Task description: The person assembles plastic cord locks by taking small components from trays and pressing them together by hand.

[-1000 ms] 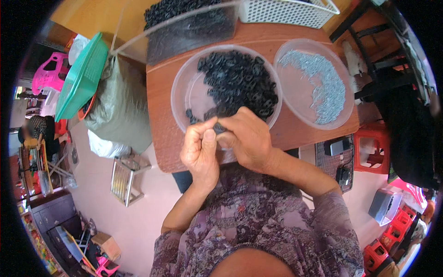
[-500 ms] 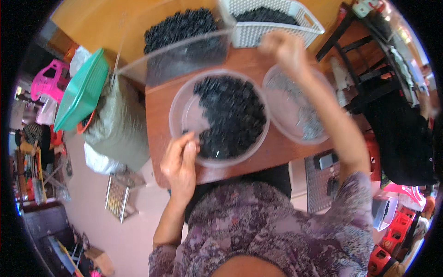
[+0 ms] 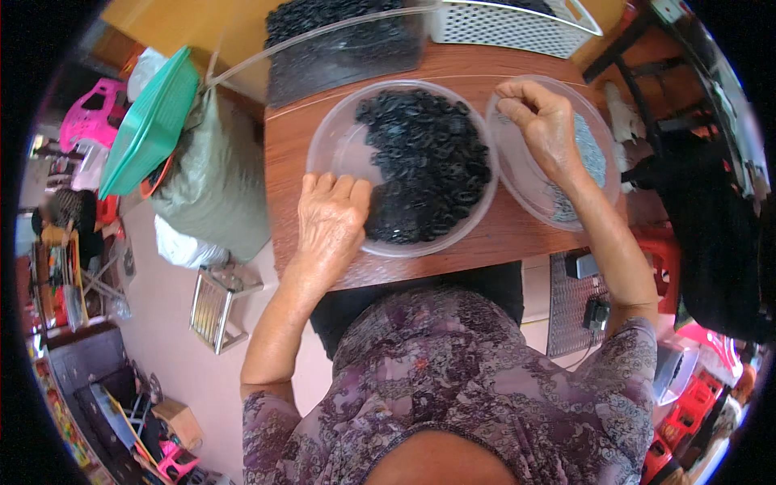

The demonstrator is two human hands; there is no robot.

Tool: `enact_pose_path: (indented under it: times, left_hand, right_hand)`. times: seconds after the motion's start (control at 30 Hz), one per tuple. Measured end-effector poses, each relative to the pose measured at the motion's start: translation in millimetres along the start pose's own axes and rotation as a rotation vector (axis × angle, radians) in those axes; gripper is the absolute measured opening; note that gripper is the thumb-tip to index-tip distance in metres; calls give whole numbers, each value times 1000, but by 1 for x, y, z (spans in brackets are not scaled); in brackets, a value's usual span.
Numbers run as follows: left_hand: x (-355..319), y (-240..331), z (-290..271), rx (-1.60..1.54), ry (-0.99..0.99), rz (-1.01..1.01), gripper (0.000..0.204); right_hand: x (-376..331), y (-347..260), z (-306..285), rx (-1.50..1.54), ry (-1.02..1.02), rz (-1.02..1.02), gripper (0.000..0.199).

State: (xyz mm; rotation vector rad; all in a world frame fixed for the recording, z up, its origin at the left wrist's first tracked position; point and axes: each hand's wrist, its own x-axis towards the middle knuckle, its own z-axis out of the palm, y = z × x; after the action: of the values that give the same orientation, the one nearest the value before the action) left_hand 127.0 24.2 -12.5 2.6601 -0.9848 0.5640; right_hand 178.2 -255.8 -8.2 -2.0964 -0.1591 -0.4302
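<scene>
**Both hands in the bowls**

My left hand (image 3: 331, 222) lies palm down on the near-left rim of the middle bowl (image 3: 335, 141), a clear round one. Fingers (image 3: 343, 187) are together, slightly curled, tips reaching into the bowl and touching the edge of the black rings (image 3: 428, 162). They lie flat on the pile; I cannot tell whether they hold a ring.

The rings fill the centre and right of that bowl; its left part is bare plastic.

My right hand (image 3: 546, 125) is over the right bowl (image 3: 517, 182), also clear and round, just beside the middle one. Thumb and forefinger are pressed together at the tips, other fingers curled in. Whatever is pinched is too small to see. Grey small parts (image 3: 590, 158) lie in that bowl, mostly under and right of the hand.

Both bowls sit on a brown wooden worktop (image 3: 283, 162). At its far edge: a clear tub (image 3: 347, 40) with more black parts, and a white mesh basket (image 3: 517, 24) to its right. Left of the worktop: a green tray (image 3: 149, 125) leaning on a grey sack (image 3: 214, 194). A red stool (image 3: 659, 250) stands on my right.
</scene>
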Motion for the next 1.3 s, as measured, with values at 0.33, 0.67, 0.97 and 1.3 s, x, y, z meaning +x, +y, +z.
enact_pose_path:
  times: [0.33,0.67,0.97,1.3]
  left_hand:
    - [17,-8,6,-19,-311,-19,22]
    - [13,-5,-4,-274,-278,-199,19]
    - [-2,9,-17,-643,-32,-496,14]
    - [-7,24,-9,-1317,53,-848,12]
  right_hand:
    - [-33,12,-51,-91,-16,148,12]
    - [-27,32,-18,-365,-200,-126,15]
    - [-8,37,16,-582,-219,-305,6]
    - [-11,37,16,-698,-262,-387,11]
